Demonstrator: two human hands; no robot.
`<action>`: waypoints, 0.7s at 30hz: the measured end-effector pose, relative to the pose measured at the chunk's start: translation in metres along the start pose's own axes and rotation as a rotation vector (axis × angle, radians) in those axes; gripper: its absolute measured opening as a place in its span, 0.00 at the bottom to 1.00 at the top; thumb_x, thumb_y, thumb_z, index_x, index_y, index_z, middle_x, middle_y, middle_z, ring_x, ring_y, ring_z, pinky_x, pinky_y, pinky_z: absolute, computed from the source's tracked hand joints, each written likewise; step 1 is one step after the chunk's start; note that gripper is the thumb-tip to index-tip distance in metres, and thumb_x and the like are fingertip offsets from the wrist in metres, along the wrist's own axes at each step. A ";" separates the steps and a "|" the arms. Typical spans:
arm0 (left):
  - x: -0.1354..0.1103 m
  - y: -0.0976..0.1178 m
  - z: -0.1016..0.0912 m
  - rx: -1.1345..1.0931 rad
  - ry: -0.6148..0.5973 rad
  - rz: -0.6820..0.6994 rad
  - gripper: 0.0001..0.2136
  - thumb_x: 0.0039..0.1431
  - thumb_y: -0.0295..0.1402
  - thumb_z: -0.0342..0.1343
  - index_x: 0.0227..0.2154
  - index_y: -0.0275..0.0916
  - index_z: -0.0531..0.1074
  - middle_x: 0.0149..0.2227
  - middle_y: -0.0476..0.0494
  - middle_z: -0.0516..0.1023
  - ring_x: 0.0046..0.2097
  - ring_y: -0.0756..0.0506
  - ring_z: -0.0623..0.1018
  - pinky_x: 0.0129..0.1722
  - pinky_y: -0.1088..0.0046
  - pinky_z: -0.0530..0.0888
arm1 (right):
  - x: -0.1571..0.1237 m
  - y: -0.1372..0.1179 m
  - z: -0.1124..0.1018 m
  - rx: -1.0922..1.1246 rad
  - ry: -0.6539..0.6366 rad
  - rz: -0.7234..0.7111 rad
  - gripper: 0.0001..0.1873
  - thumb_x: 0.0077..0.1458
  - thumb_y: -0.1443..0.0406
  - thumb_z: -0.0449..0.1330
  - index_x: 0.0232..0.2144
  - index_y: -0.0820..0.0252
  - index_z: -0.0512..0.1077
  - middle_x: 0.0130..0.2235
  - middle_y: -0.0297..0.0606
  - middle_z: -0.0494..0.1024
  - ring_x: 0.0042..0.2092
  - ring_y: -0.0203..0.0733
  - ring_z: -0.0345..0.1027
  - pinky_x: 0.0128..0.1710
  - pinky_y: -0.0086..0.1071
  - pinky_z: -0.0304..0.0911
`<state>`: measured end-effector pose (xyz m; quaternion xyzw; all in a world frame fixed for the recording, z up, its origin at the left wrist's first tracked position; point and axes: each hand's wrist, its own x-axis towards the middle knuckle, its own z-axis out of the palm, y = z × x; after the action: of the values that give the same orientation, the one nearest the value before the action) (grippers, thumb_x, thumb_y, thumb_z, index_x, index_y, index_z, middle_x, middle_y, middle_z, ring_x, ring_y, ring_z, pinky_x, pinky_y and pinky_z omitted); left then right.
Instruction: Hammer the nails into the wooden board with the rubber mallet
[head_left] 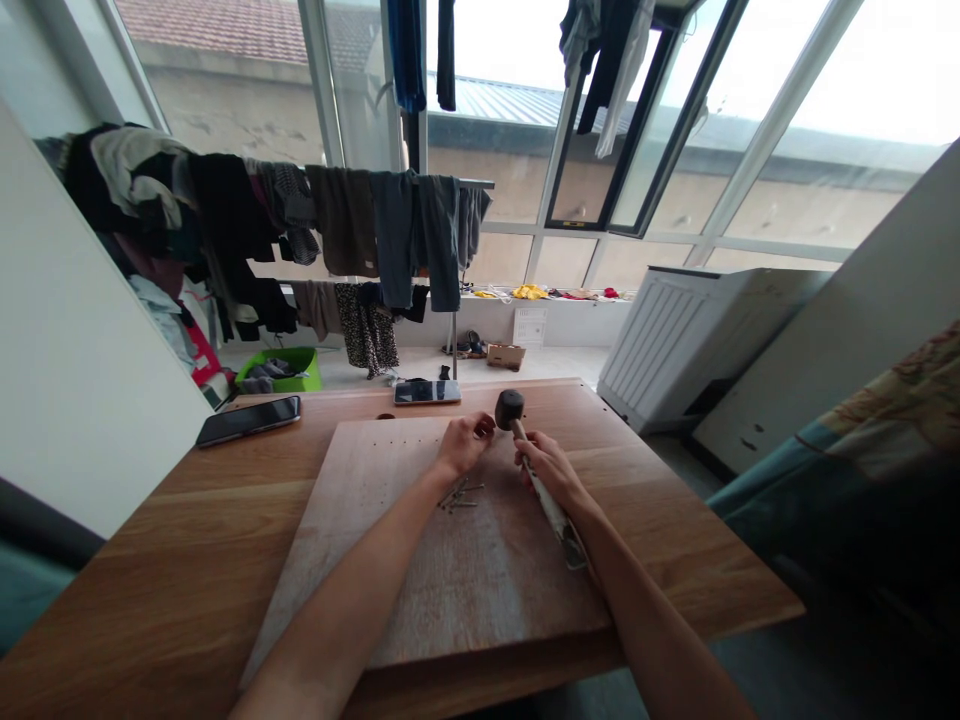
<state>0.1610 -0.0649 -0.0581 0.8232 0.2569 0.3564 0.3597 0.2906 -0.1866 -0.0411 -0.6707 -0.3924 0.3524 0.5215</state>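
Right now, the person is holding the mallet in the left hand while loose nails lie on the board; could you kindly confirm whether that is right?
Not quite: the head view shows the mallet in the right hand, not the left hand. Loose nails do lie on the board.

Glare through windows (892, 90); dim lower-right corner

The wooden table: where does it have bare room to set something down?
Free: table left of the board, nearer than the leftmost phone; table right of the right forearm. Crowded: around the nail-like pieces, left hand, and right hand gripping the mallet.
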 end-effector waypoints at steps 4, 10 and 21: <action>0.000 -0.004 0.002 -0.042 0.013 -0.037 0.11 0.52 0.20 0.59 0.38 0.38 0.74 0.31 0.48 0.81 0.31 0.50 0.79 0.33 0.77 0.75 | -0.004 -0.006 -0.001 0.079 -0.017 -0.029 0.12 0.52 0.57 0.56 0.36 0.56 0.62 0.23 0.25 0.72 0.14 0.30 0.59 0.09 0.24 0.54; 0.000 -0.010 0.006 -0.052 0.062 -0.015 0.14 0.51 0.21 0.60 0.41 0.38 0.71 0.31 0.48 0.81 0.30 0.51 0.79 0.32 0.76 0.75 | -0.011 -0.015 -0.003 0.149 -0.063 -0.086 0.17 0.50 0.53 0.58 0.37 0.57 0.64 0.20 0.23 0.69 0.13 0.30 0.58 0.09 0.23 0.53; 0.000 -0.012 0.006 -0.098 0.076 0.011 0.17 0.50 0.21 0.60 0.43 0.39 0.70 0.30 0.49 0.81 0.29 0.51 0.79 0.32 0.76 0.75 | -0.016 -0.015 -0.001 0.090 -0.146 -0.071 0.13 0.48 0.58 0.60 0.33 0.57 0.64 0.16 0.24 0.70 0.12 0.33 0.60 0.09 0.23 0.54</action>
<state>0.1634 -0.0599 -0.0700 0.7919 0.2479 0.4016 0.3876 0.2817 -0.1986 -0.0253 -0.6049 -0.4368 0.3989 0.5331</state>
